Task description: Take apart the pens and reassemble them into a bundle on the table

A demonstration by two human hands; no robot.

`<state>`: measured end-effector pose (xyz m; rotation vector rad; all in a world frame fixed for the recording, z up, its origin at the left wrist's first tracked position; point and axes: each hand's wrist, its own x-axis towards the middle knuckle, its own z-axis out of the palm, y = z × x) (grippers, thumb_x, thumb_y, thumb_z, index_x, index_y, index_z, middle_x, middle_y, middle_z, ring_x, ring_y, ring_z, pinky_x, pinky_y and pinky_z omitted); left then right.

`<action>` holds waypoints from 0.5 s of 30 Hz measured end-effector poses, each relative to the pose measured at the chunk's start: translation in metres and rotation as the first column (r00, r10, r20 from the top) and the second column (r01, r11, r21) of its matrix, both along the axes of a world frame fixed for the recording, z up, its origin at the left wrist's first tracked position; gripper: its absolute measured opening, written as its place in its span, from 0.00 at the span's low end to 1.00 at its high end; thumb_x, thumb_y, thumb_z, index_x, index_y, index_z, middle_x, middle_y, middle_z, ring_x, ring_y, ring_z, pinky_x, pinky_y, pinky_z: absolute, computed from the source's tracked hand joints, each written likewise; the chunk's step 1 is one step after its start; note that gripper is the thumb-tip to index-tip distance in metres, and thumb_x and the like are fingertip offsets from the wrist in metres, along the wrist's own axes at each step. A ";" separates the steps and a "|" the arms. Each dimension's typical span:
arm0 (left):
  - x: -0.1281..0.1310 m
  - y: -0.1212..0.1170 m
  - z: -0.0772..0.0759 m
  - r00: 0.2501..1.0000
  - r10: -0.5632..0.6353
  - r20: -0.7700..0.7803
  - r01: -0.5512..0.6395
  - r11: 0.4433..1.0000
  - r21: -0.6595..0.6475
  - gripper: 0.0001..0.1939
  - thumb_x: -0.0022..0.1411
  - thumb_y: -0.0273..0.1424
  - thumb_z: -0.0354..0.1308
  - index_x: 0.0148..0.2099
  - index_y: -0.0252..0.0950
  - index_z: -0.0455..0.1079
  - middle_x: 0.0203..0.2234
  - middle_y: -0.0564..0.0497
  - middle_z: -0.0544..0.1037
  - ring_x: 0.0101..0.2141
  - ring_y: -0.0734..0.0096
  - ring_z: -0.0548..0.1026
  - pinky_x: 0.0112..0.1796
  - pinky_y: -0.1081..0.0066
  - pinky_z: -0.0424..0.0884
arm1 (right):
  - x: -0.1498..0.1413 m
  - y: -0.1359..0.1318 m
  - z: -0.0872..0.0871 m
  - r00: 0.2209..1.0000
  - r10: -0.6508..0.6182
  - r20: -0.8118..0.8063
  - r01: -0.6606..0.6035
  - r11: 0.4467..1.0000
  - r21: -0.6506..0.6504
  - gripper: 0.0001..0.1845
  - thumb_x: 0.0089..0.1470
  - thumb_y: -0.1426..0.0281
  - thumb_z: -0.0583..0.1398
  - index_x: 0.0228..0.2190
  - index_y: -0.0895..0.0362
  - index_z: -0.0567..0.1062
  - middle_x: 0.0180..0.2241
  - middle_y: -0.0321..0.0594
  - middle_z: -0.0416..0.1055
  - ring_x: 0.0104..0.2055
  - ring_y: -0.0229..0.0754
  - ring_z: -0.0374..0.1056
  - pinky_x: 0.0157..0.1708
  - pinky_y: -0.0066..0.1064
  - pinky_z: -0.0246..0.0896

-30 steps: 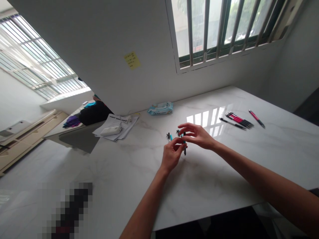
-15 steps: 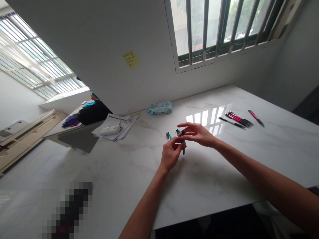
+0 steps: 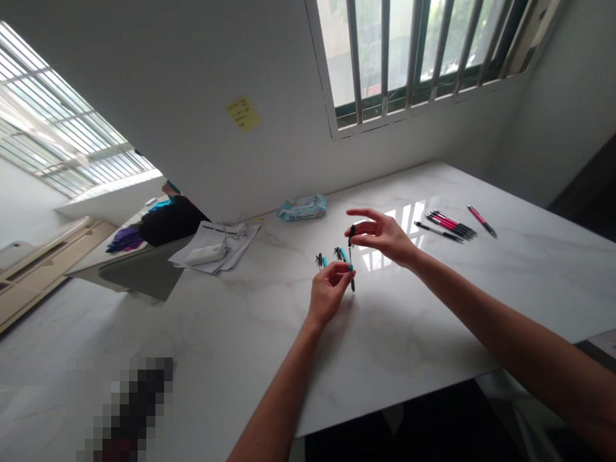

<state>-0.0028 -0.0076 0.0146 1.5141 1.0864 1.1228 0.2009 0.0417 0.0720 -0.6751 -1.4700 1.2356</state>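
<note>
My left hand (image 3: 330, 292) pinches the teal and black pen barrel (image 3: 353, 283) upright just above the table, dark tip down. Above it, my right hand (image 3: 385, 239) grips a black pen top (image 3: 351, 232) between thumb and fingers, its index finger raised. A thin refill (image 3: 350, 256) shows between the top and the barrel. Just behind my left hand lie black pen parts (image 3: 319, 260) and teal pen parts (image 3: 343, 254), partly hidden by the fingers.
Several pink and black pens (image 3: 450, 224) lie in a row at the right, with one pink pen (image 3: 481, 221) apart. A wipes packet (image 3: 302, 208) rests by the wall. Papers (image 3: 240, 247) with a white device (image 3: 206, 255) lie left. The table's front edge runs below my arms.
My right hand has risen with the black pen top, parting it from the barrel and exposing the thin refill. My left hand still holds the barrel. The view has shifted slightly.
</note>
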 end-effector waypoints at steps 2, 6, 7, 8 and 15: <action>0.001 0.000 -0.002 1.000 -0.007 0.006 0.007 1.000 -0.009 0.16 0.62 0.42 0.69 0.44 0.35 0.77 0.38 0.46 0.83 0.40 0.63 0.83 0.45 0.65 0.79 | 0.005 0.004 0.015 0.998 -0.065 -0.015 0.065 0.997 0.042 0.38 0.51 0.60 0.72 0.61 0.52 0.69 0.43 0.43 0.81 0.46 0.48 0.78 0.50 0.44 0.75; 0.001 0.001 -0.002 1.000 0.013 0.007 -0.013 1.000 -0.018 0.15 0.61 0.41 0.69 0.43 0.35 0.77 0.37 0.47 0.82 0.39 0.64 0.82 0.44 0.67 0.78 | 0.014 0.020 0.020 0.982 -0.184 0.045 0.179 0.978 0.105 0.26 0.56 0.58 0.68 0.53 0.54 0.74 0.42 0.44 0.79 0.41 0.46 0.78 0.43 0.40 0.75; 0.001 0.001 -0.002 1.000 0.018 0.008 -0.018 1.000 -0.016 0.15 0.61 0.41 0.69 0.43 0.35 0.77 0.38 0.47 0.82 0.39 0.64 0.82 0.44 0.67 0.77 | 0.016 0.025 0.013 0.967 -0.233 0.103 0.221 0.968 0.119 0.22 0.57 0.59 0.67 0.50 0.54 0.76 0.42 0.44 0.79 0.39 0.45 0.77 0.40 0.39 0.75; 0.000 0.002 -0.001 1.000 0.022 0.009 -0.022 1.000 -0.011 0.15 0.61 0.41 0.69 0.44 0.35 0.77 0.38 0.46 0.82 0.39 0.64 0.82 0.44 0.67 0.77 | 0.016 0.030 0.004 0.939 -0.292 0.181 0.270 0.953 0.139 0.19 0.57 0.61 0.67 0.48 0.55 0.77 0.42 0.44 0.79 0.36 0.44 0.77 0.38 0.38 0.75; -0.008 0.008 -0.001 0.993 0.098 0.062 -0.099 0.995 0.014 0.15 0.59 0.40 0.70 0.43 0.36 0.77 0.36 0.49 0.82 0.34 0.70 0.80 0.37 0.72 0.74 | -0.002 0.053 -0.071 0.595 -0.406 0.693 0.254 0.914 0.317 0.18 0.54 0.77 0.64 0.47 0.57 0.80 0.44 0.45 0.81 0.31 0.40 0.75 0.38 0.32 0.70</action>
